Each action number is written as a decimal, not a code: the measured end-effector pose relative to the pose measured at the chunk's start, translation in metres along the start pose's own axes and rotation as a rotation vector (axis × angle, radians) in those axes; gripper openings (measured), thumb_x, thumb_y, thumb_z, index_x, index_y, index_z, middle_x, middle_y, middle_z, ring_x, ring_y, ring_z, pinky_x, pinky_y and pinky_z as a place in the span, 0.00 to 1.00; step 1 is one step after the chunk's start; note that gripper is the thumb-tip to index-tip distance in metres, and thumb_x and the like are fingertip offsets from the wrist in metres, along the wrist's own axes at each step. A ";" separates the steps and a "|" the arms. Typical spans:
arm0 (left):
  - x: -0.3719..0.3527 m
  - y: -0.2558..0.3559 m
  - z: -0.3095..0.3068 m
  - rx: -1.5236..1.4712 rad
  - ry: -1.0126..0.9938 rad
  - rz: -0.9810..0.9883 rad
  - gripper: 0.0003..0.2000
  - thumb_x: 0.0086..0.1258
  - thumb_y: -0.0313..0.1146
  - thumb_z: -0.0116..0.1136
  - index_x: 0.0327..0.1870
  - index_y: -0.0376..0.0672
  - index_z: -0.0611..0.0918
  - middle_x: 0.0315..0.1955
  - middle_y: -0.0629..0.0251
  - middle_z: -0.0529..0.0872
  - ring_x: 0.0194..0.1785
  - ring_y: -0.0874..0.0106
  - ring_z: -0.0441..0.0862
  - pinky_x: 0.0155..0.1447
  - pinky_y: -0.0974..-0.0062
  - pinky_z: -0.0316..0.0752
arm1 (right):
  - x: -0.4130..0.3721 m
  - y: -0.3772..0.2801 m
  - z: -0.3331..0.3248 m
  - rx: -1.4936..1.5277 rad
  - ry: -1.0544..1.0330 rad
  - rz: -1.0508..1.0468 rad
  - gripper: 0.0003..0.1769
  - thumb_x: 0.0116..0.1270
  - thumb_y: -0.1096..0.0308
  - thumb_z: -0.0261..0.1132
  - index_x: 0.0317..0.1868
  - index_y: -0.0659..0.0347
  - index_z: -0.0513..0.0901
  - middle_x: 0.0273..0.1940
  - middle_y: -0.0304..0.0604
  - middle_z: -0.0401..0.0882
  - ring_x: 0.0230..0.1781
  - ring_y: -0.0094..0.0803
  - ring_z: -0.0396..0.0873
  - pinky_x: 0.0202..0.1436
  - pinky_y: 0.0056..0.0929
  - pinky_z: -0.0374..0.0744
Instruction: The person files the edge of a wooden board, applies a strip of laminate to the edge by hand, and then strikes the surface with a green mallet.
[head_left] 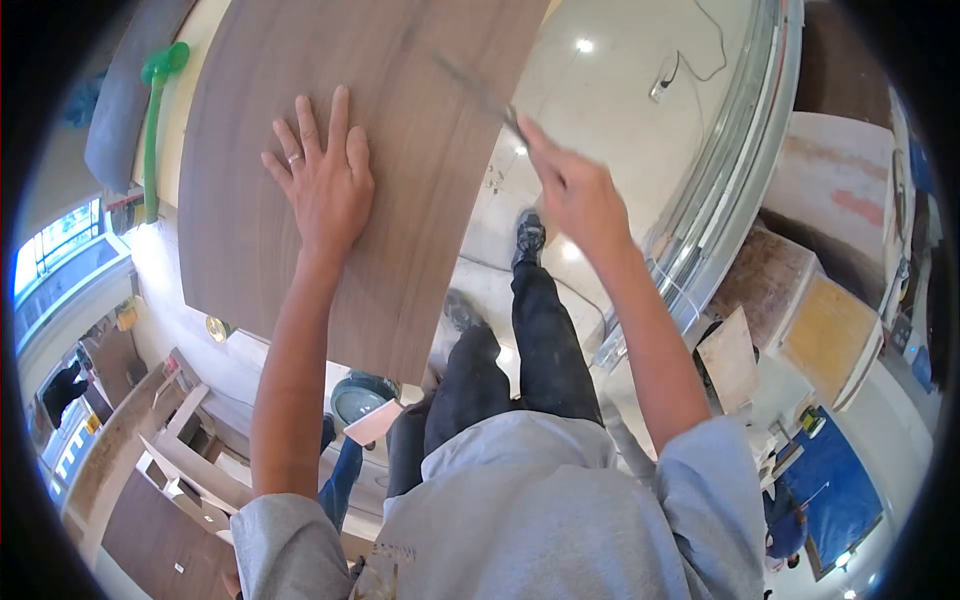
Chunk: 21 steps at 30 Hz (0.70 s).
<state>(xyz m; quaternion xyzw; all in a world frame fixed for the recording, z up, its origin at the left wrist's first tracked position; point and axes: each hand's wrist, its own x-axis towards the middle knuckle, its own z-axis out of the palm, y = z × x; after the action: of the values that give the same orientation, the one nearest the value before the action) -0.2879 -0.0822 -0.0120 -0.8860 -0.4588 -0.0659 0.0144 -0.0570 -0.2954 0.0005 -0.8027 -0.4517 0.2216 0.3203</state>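
Head view: a person in a grey short-sleeved shirt (540, 510) and black trousers (470, 370) stands at a broad, flat, brown wood-grain panel (425, 190), which fills the upper middle and upper left of the frame.
Left hand: the left hand (332, 195) lies palm down on the panel, released, its fingers spread toward the top of the frame; a ring shows on one finger.
Right hand: the right hand (580, 195) is clenched around one end of a thin, dark, elongated tool (478, 88), just beyond the panel's right edge.
Tool: it runs from the fist toward the upper left of the frame, across that edge and over the panel's face; it is blurred, so its type and whether it touches the surface cannot be told.
Panel against grip: it lies under the left palm and to the left of the right fist.
Upper left: a long green bar with a rounded end (154, 135) stands out beside the panel.
Upper right: a white rectangular socket block (657, 92) with a dark cord lies on the pale glossy floor (610, 60), near long silver-grey metal strips (735, 200).
Lower left: a dark round tub (362, 398) sits below the panel's near edge.
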 end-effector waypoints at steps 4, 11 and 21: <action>0.000 0.001 -0.002 -0.008 -0.003 0.011 0.29 0.92 0.54 0.36 0.91 0.70 0.63 0.91 0.53 0.57 0.92 0.39 0.48 0.90 0.32 0.35 | 0.045 -0.010 -0.002 -0.007 0.050 -0.017 0.30 0.81 0.66 0.64 0.80 0.33 0.79 0.33 0.56 0.83 0.35 0.58 0.87 0.41 0.52 0.84; 0.002 0.002 -0.003 -0.048 0.006 0.009 0.29 0.91 0.53 0.38 0.90 0.67 0.66 0.90 0.49 0.58 0.91 0.36 0.48 0.89 0.31 0.35 | -0.065 0.007 -0.015 -0.025 -0.038 -0.008 0.29 0.82 0.64 0.65 0.79 0.31 0.80 0.35 0.54 0.87 0.36 0.57 0.87 0.42 0.53 0.85; 0.000 0.003 -0.004 -0.035 -0.003 0.002 0.28 0.91 0.51 0.39 0.90 0.67 0.66 0.90 0.50 0.60 0.91 0.37 0.49 0.90 0.31 0.36 | -0.027 -0.003 -0.014 -0.084 -0.087 0.032 0.28 0.82 0.64 0.65 0.79 0.31 0.81 0.34 0.58 0.85 0.33 0.59 0.87 0.41 0.54 0.84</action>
<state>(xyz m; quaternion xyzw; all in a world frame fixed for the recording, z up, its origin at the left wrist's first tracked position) -0.2858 -0.0842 -0.0078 -0.8867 -0.4566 -0.0726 -0.0019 -0.0629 -0.3222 0.0137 -0.8120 -0.4612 0.2423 0.2630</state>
